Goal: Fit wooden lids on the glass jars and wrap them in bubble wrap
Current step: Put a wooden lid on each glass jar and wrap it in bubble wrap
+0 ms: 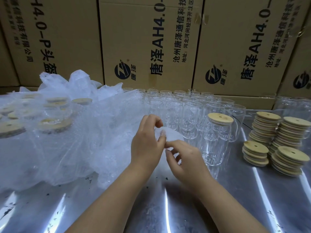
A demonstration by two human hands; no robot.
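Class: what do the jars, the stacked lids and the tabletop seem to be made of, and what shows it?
Jars: clear glass, see-through, glossy glints. Lids: pale wood, perhaps bamboo, matt tan faces. Tabletop: probably sheet metal, shiny, with streaked reflections.

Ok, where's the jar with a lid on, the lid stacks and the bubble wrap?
Lidded jar [217, 143], head view, on its glass side.
Lid stacks [293, 153], head view, top lid of the nearest stack.
Bubble wrap [80, 145], head view, middle of the spread sheet.
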